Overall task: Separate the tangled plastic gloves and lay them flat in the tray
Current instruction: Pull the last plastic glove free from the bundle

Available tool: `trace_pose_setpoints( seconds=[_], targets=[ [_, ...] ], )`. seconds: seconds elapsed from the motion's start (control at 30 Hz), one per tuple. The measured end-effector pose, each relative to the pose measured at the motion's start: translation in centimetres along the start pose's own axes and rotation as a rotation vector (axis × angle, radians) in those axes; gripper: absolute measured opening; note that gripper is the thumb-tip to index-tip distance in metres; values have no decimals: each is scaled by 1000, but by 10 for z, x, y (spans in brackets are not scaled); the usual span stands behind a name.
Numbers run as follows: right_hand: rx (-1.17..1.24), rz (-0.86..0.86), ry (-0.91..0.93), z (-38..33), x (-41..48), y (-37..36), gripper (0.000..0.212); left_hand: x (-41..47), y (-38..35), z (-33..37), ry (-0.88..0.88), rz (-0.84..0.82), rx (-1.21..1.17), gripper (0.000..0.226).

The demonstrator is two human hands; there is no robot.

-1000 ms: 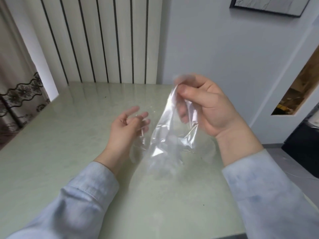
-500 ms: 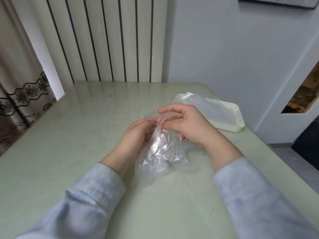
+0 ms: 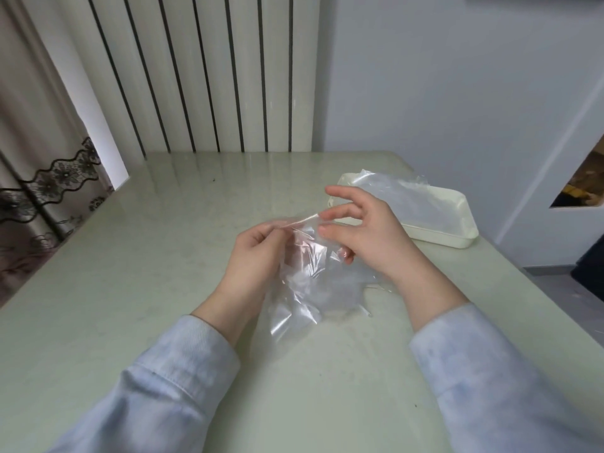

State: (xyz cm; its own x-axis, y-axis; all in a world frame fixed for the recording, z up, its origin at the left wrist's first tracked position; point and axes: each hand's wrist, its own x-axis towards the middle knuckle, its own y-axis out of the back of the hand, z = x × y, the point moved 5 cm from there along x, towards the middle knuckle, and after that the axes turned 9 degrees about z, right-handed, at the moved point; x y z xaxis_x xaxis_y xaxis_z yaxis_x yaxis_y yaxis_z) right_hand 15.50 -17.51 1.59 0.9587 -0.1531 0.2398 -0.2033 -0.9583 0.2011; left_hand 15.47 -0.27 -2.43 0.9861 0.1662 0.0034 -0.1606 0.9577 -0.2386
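My L hand [image 3: 258, 256] has its fingers clamped on the top edge of the gloves [image 3: 307, 289], clump sagging onto the tabletop [image 3: 130, 289] btwn my wrists. R hand [image 3: 362, 237] pinches the same edge w/ thumb & one finger, index lifted. Tray [image 3: 441, 239] just beyond holds a flat glove [image 3: 402, 197].

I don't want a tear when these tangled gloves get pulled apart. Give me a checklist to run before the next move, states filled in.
1. Left hand pinches the tangled plastic gloves' top edge: ok.
2. Right hand pinches that same edge: ok.
3. Single glove isolated: cannot tell, the film is clear and crumpled.
4. Tray stands just beyond the right hand: ok.
5. Clear plastic in the tray lies flat: not ok, it rides over the far rim.
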Motion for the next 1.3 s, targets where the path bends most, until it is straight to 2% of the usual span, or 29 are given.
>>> trace_pose_setpoints(
  seconds=[0.17, 0.23, 0.37, 0.47, 0.6, 0.7, 0.9, 0.97, 1.07, 1.13, 1.2, 1.3],
  targets=[
    [170, 95, -91, 16, 7, 12, 28, -1, -4, 2, 55, -58, -74, 33],
    [237, 129, -103, 17, 9, 13, 20, -1, -5, 0, 71, -93, -60, 28],
    [314, 156, -96, 16, 10, 14, 16, -7, -9, -3, 114, -247, -3, 13],
    [284, 120, -98, 16, 8, 12, 16, -13, -14, -3, 105, -313, 20, 11],
    [176, 71, -93, 15, 3, 6, 20, -11, -12, 0, 76, -182, 34, 23],
    [158, 103, -124, 18, 4, 10, 26, -8, -9, 3, 100, -116, -58, 24],
    [305, 58, -223, 19, 4, 8, 24, -8, -5, 9, 59, -71, -12, 17],
    [296, 20, -274, 24, 4, 8, 38, -10, -4, 12, 55, -63, 12, 17],
    [272, -117, -397, 33, 0, 4, 76, -13, -4, 14, 93, -93, -26, 25],
    [278, -235, -418, 35, -4, 0, 85, -13, -6, 16, 82, -128, -91, 31],
    [275, -330, -401, 33, -7, -2, 84, -11, -6, 16, 74, -117, -131, 33],
    [220, -360, -349, 29, -9, -3, 65, -8, -5, 15, 119, -70, -172, 22]
  ],
)
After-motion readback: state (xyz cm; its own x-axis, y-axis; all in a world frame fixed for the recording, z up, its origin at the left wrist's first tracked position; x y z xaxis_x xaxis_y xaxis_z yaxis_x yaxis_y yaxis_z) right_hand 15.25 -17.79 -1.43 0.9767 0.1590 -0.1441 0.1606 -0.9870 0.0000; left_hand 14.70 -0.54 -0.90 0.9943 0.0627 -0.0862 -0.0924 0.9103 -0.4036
